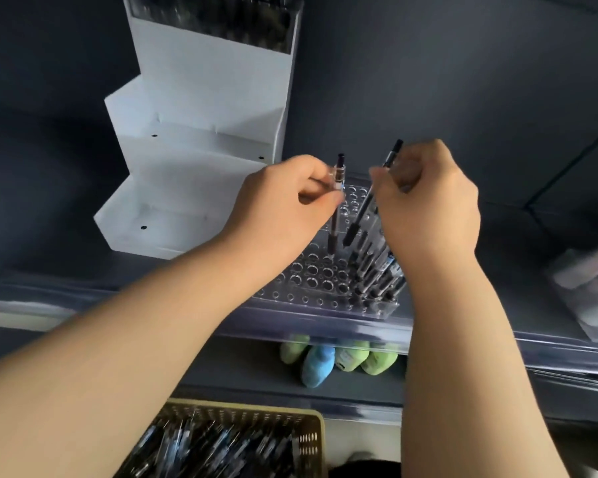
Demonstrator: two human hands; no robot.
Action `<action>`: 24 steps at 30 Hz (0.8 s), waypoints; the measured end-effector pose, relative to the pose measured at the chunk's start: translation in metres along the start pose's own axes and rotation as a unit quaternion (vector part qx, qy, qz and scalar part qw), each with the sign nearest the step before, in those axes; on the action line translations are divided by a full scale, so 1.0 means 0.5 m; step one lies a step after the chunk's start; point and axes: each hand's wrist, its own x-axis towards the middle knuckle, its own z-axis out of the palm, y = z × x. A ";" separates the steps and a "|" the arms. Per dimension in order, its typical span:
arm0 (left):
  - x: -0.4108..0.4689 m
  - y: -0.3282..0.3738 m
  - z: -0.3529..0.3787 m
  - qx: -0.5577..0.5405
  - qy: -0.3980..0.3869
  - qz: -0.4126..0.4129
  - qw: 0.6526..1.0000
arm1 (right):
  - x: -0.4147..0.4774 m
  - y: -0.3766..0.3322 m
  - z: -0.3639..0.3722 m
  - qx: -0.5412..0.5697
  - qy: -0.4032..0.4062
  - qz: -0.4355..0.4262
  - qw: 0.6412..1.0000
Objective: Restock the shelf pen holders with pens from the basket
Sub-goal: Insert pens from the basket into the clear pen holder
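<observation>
At the bottom edge, nearest the camera, a tan woven basket (311, 439) holds a heap of pens (204, 446). Beyond it, green and blue bottles (320, 365) lie on a lower shelf. On the shelf above stands a clear perforated pen holder (311, 270), with a row of dark pens (377, 267) filling its right side. Over it, the left hand (280, 205) has its fingers curled, pinching a clear-barrelled pen (335, 208) upright with its tip at one of the holes. Just beside it, the right hand (432, 208) pinches a black pen (363, 212) tilted, its lower end above the holder. Farther back to the left sits a white tiered display stand (194, 160).
</observation>
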 end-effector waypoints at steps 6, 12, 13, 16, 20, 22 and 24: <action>-0.005 -0.004 0.022 -0.020 0.007 -0.018 1.000 | -0.006 -0.004 0.005 -0.043 -0.025 -0.010 0.999; -0.011 0.002 0.019 -0.010 0.007 -0.003 1.000 | -0.007 -0.007 0.003 -0.041 -0.023 -0.018 0.999; -0.011 0.003 0.018 -0.010 0.008 -0.002 1.000 | -0.007 -0.007 0.003 -0.042 -0.024 -0.017 0.999; -0.011 0.004 0.019 -0.009 0.009 0.000 1.000 | -0.007 -0.007 0.004 -0.054 -0.033 -0.013 0.998; -0.009 0.003 0.022 -0.012 0.011 0.000 1.000 | -0.006 -0.007 0.006 -0.069 -0.043 -0.016 0.997; -0.009 0.003 0.025 -0.015 0.013 0.000 1.000 | -0.004 -0.006 0.006 -0.073 -0.039 -0.018 0.996; -0.009 0.002 0.027 -0.016 0.012 0.001 1.000 | -0.005 -0.005 0.005 -0.067 -0.034 -0.015 0.997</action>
